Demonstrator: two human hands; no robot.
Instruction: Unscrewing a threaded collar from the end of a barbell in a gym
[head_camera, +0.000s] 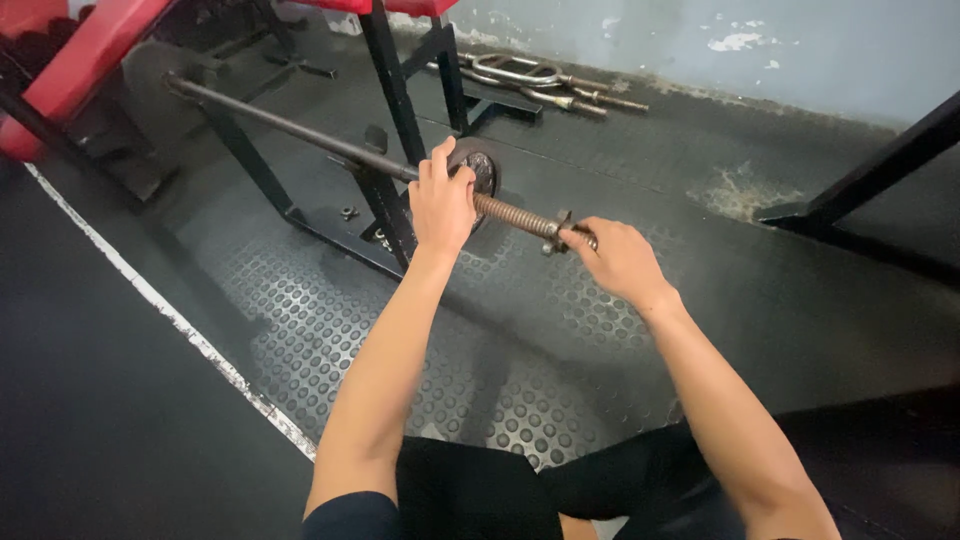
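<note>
The left hand hides most of the weight plate.

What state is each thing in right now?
Barbell: resting on the rack.
Weight plate: on the bar's threaded end, left hand gripping it.
Collar nut: at the thread's outer end, right hand on it.
Curl bars: lying on the floor by the wall.

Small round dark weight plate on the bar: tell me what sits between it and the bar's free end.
The star-shaped metal collar nut sits on the rusty threaded bar end, outboard of the small round dark weight plate. The right hand grips the bar end at that nut; the left hand rests on the plate.
</note>
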